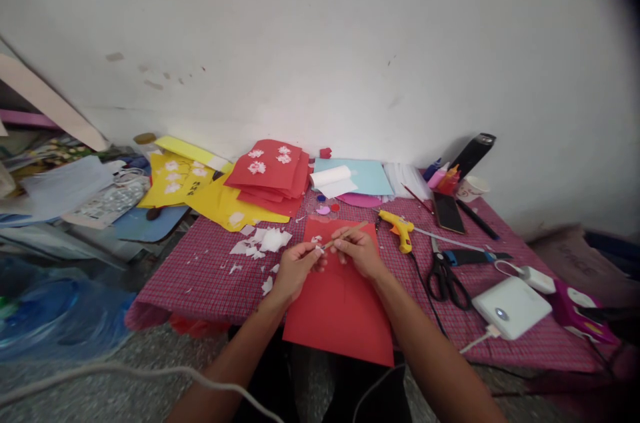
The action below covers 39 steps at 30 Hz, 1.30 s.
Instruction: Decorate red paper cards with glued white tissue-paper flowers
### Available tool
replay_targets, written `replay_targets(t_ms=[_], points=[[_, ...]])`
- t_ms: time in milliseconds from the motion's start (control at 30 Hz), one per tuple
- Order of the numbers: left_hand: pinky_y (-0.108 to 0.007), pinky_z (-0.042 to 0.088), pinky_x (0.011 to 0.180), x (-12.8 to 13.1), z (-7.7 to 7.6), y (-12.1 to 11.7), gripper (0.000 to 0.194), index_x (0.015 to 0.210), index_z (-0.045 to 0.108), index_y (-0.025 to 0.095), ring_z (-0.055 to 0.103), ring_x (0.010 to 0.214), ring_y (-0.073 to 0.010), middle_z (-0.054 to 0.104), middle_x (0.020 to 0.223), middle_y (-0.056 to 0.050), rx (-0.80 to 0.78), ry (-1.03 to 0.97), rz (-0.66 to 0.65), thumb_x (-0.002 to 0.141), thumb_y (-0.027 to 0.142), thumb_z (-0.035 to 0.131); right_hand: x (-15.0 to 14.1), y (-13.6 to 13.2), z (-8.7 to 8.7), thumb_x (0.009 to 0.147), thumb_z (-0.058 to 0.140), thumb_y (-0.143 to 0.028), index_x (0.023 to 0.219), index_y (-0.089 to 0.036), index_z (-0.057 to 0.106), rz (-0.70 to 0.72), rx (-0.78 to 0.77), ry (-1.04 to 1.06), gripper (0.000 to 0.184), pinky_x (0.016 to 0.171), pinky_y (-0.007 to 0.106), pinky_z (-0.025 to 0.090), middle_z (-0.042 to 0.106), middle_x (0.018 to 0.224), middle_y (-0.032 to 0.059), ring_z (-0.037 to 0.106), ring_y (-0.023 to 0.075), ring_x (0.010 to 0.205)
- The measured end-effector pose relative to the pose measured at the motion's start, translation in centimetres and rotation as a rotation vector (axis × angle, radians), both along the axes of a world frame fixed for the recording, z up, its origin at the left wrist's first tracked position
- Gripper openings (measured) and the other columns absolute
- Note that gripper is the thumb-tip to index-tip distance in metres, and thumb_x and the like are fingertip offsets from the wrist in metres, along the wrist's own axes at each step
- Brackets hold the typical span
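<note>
My right hand (361, 252) grips a thin light-brown stick (354, 229); its narrow, darker end meets the fingertips of my left hand (299, 269). Those left fingers are pinched on a small white paper scrap (319, 248), partly hidden by the fingers. Both hands are over a red paper sheet (340, 316) that reaches past the table's front edge. Just beyond my fingers, small white bits lie on the sheet's far part. Torn white paper (273, 240) is scattered on the checked cloth left of my left hand.
Red sheets with white paper flowers (270, 169) and yellow sheets (220, 203) lie at the back left. To the right are a yellow glue gun (400, 228), black scissors (447, 279), a utility knife (470, 257), a phone (449, 212) and a white power bank (513, 307). Cables cross the front.
</note>
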<state>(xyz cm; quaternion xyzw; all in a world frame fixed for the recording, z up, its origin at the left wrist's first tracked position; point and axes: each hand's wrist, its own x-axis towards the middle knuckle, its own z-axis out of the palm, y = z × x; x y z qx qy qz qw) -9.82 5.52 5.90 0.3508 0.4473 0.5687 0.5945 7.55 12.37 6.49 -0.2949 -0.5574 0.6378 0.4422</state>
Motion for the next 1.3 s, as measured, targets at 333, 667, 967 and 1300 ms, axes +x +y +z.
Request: replay_targets(t_ms=[333,667,967,1300], points=[[-0.024,0.052,0.064,0.12,-0.78,-0.04,0.025,0.095,0.073,0.015,0.064,0.068,-0.0130,0.071,0.079,-0.003,0.118,0.159,0.003,0.081,0.035,0.071,-0.58,-0.36,0.09,0.081,0.074,-0.040,0.086,-0.020,0.066,-0.038,-0.062,0.003,0.023,0.038,0.021,0.037,0.067,0.061,-0.0021,0.051,0.0098,0.039],[-0.026,0.054,0.063,0.01,-0.84,-0.02,0.024,0.096,0.073,0.015,0.066,0.069,-0.0145,0.073,0.084,-0.005,0.103,0.190,-0.011,0.084,0.036,0.066,-0.63,-0.30,0.16,0.081,0.075,-0.041,0.073,-0.017,0.064,-0.037,-0.025,-0.051,0.027,0.042,0.021,0.042,0.068,0.066,0.0004,0.055,0.0095,0.045],[-0.025,0.052,0.062,0.09,0.02,-0.24,0.021,0.092,0.073,0.016,0.064,0.068,-0.0136,0.074,0.085,-0.005,0.105,0.184,-0.051,0.081,0.033,0.069,-0.54,-0.64,0.09,0.081,0.075,-0.040,0.089,-0.020,0.067,0.042,-0.050,0.002,0.023,0.045,0.022,0.044,0.069,0.068,-0.0005,0.057,0.0105,0.047],[-0.025,0.051,0.063,-0.05,-0.30,-0.17,0.019,0.092,0.073,0.016,0.064,0.068,-0.0135,0.073,0.084,-0.004,0.115,0.185,-0.026,0.083,0.032,0.067,-0.51,-0.35,0.10,0.082,0.075,-0.040,0.075,-0.017,0.065,0.052,0.012,-0.068,0.026,0.044,0.022,0.047,0.069,0.069,0.0001,0.059,0.0100,0.046]])
